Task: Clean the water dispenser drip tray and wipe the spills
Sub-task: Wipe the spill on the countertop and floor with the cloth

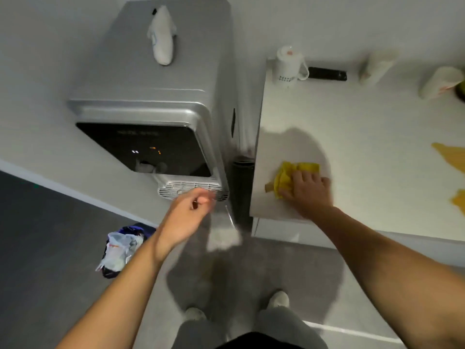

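Note:
A silver water dispenser [161, 79] with a black front panel stands left of a white counter [352, 127]. Its white slotted drip tray [186, 188] juts out under the spouts. My left hand [188, 215] hovers just in front of the tray's front edge, fingers loosely curled, motion-blurred, with nothing visibly in it. My right hand [308, 191] presses flat on a crumpled yellow cloth [289, 176] near the counter's left front corner, holding it against the surface.
A white object [162, 36] lies on the dispenser's top. On the counter stand a white mug [288, 65], a black bar [327, 73], two white packets and yellow patches [450, 157] at right. A plastic bag [120, 248] sits on the grey floor. My feet are below.

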The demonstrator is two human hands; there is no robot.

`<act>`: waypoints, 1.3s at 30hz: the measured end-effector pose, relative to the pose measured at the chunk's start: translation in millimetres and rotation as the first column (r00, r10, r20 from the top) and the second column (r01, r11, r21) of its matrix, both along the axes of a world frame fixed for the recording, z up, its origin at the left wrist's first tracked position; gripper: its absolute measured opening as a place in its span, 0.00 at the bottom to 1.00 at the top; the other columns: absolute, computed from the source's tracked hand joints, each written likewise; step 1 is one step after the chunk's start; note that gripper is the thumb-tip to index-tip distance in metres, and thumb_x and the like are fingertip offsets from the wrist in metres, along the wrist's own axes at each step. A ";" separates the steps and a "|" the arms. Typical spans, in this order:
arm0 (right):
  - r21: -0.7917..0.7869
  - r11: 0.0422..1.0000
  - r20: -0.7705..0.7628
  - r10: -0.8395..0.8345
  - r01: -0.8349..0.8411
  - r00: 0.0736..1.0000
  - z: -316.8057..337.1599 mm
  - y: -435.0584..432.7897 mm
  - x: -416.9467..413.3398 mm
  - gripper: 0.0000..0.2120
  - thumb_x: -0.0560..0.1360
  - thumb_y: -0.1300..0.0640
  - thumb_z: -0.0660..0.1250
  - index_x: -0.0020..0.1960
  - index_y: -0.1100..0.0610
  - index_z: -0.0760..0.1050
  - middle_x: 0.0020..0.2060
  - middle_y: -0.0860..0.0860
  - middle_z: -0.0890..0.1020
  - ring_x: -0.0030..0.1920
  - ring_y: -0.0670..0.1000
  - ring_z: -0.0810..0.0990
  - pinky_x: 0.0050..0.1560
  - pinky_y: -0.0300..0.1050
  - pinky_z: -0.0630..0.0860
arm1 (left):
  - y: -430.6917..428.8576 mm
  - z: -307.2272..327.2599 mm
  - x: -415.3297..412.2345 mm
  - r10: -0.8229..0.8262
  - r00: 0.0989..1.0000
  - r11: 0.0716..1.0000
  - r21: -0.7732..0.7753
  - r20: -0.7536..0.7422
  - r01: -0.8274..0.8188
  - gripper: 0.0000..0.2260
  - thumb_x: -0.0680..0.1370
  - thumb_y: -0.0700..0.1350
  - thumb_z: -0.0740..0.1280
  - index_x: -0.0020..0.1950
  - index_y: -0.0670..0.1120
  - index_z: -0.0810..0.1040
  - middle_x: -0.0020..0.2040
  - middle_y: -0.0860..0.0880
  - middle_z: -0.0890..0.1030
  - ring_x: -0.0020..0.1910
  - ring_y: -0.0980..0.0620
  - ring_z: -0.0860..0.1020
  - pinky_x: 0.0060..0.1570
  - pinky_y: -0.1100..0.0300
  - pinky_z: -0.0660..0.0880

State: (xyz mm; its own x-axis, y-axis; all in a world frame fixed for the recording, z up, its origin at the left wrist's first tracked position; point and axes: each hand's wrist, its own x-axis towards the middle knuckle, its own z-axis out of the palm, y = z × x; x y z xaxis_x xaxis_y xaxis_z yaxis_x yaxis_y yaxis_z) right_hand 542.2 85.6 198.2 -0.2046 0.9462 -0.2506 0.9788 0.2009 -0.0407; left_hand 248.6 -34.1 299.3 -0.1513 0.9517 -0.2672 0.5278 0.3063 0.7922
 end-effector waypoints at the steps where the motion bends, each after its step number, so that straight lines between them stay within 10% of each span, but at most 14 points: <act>1: -0.001 1.000 -0.011 0.000 0.000 1.000 -1.2 -2.1 8.1 0.25 0.78 0.35 0.59 0.65 0.53 0.73 0.58 0.56 0.83 0.58 0.61 0.80 0.58 0.57 0.70 | 5.6 2.0 15.5 -0.007 1.000 1.000 -0.003 -0.020 0.007 0.07 0.81 0.37 0.70 0.58 0.41 0.85 0.49 0.48 0.84 0.49 0.55 0.80 0.50 0.69 0.73; 7: -0.254 0.948 -0.357 -0.277 0.193 0.892 5.1 -11.3 78.8 0.13 0.81 0.44 0.58 0.56 0.53 0.71 0.49 0.58 0.83 0.49 0.63 0.82 0.44 0.51 0.71 | 59.0 -4.3 103.2 -0.159 0.983 0.986 -0.067 -0.087 0.154 0.05 0.80 0.39 0.71 0.56 0.40 0.83 0.41 0.49 0.79 0.45 0.49 0.78 0.51 0.60 0.73; 14: -0.506 0.709 -0.754 -0.640 0.492 0.147 58.9 -3.5 195.4 0.10 0.80 0.53 0.63 0.43 0.52 0.81 0.36 0.50 0.83 0.38 0.52 0.82 0.40 0.48 0.79 | 139.3 -42.9 225.9 -0.383 0.901 0.921 -0.017 -0.203 0.388 0.05 0.79 0.48 0.70 0.50 0.46 0.81 0.47 0.53 0.84 0.45 0.51 0.82 0.50 0.56 0.76; 18: -0.578 0.605 -0.754 -0.653 0.548 -0.074 83.9 7.3 275.1 0.11 0.81 0.56 0.63 0.50 0.56 0.84 0.32 0.51 0.82 0.34 0.53 0.78 0.35 0.44 0.76 | 195.8 -75.6 308.8 -0.545 0.794 0.828 -0.026 -0.271 0.560 0.15 0.79 0.44 0.71 0.64 0.42 0.82 0.59 0.42 0.83 0.58 0.40 0.81 0.60 0.52 0.76; 22: -0.444 0.529 -0.751 -0.660 0.723 0.023 100.0 20.6 365.9 0.10 0.80 0.56 0.65 0.42 0.55 0.81 0.34 0.56 0.79 0.34 0.54 0.78 0.36 0.46 0.76 | 242.7 -95.8 384.5 -0.619 0.711 0.752 0.011 -0.335 0.659 0.21 0.77 0.43 0.70 0.70 0.41 0.79 0.72 0.40 0.77 0.71 0.38 0.74 0.73 0.48 0.69; 28: -0.063 0.730 -0.343 -0.656 0.681 0.672 84.1 51.9 473.5 0.11 0.76 0.44 0.62 0.43 0.50 0.71 0.34 0.51 0.81 0.40 0.58 0.81 0.41 0.52 0.77 | 291.0 -115.1 463.3 -0.630 0.586 0.684 -0.008 -0.510 0.729 0.27 0.76 0.51 0.66 0.73 0.43 0.75 0.77 0.37 0.71 0.76 0.34 0.68 0.77 0.38 0.60; 31: -0.047 0.859 -0.146 -0.510 0.509 0.848 56.7 62.3 492.3 0.10 0.77 0.41 0.61 0.46 0.47 0.70 0.43 0.54 0.82 0.47 0.61 0.81 0.43 0.51 0.75 | 292.1 -127.4 475.7 -0.605 0.591 0.702 -0.007 -0.534 0.712 0.29 0.77 0.56 0.61 0.77 0.45 0.72 0.80 0.40 0.68 0.79 0.36 0.65 0.78 0.36 0.56; 34: -0.026 0.899 -0.227 -0.432 0.438 0.873 20.2 62.0 489.3 0.16 0.80 0.46 0.64 0.56 0.56 0.81 0.52 0.57 0.84 0.56 0.61 0.80 0.58 0.53 0.76 | 286.6 -141.8 476.2 -0.574 0.538 0.679 0.008 -0.617 0.734 0.29 0.81 0.57 0.57 0.80 0.46 0.66 0.82 0.41 0.64 0.81 0.37 0.60 0.79 0.36 0.53; 39: 0.058 0.677 -0.353 -0.673 0.733 0.650 -14.8 50.6 481.7 0.18 0.79 0.44 0.58 0.48 0.57 0.77 0.45 0.57 0.80 0.48 0.61 0.76 0.52 0.56 0.73 | 287.2 -150.2 481.1 -0.510 0.512 0.691 0.026 -0.692 0.723 0.30 0.82 0.58 0.56 0.82 0.47 0.62 0.82 0.41 0.63 0.81 0.37 0.59 0.79 0.36 0.52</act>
State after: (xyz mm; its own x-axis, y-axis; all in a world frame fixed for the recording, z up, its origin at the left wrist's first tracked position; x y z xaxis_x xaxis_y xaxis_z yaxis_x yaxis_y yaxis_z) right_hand 1023.9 136.2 183.3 0.5108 0.8530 -0.1067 0.7750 -0.5107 -0.3723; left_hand 729.7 253.1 149.0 0.4862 0.8715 -0.0635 0.8595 -0.4638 0.2149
